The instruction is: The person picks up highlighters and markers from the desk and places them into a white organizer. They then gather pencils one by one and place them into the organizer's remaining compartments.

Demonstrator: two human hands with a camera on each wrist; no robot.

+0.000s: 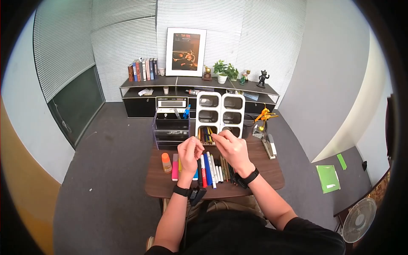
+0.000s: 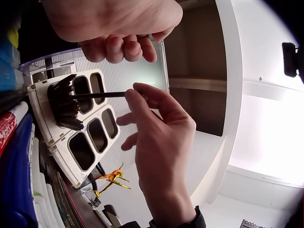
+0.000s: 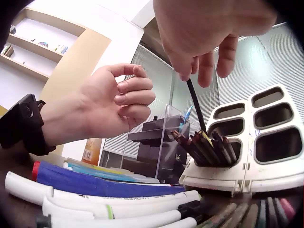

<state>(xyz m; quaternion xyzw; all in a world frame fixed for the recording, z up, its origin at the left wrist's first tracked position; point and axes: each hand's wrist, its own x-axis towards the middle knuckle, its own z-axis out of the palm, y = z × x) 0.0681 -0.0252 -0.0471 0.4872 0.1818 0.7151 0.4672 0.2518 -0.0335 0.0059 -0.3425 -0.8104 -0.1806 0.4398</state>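
My right hand (image 1: 233, 149) pinches the end of a dark pencil (image 2: 102, 95) between thumb and fingertips. The pencil's other end reaches a bundle of pencils (image 3: 209, 146) standing in a front compartment of the white organizer (image 1: 208, 93). My left hand (image 1: 189, 155) is held beside it above the table, fingers curled, with nothing visible in it. Below the hands lie a red and white marker (image 1: 203, 172), a blue marker (image 1: 208, 170), white pens (image 1: 213, 172) and several loose pencils (image 1: 225, 168).
An orange-capped bottle (image 1: 166, 163) stands at the table's left, near a pink item (image 1: 175, 168). Behind is a clear-sided desk rack (image 1: 171, 127) with pens. To the right are a stapler (image 1: 268, 148) and an orange figurine (image 1: 265, 114). The other organizer compartments in view look dark inside.
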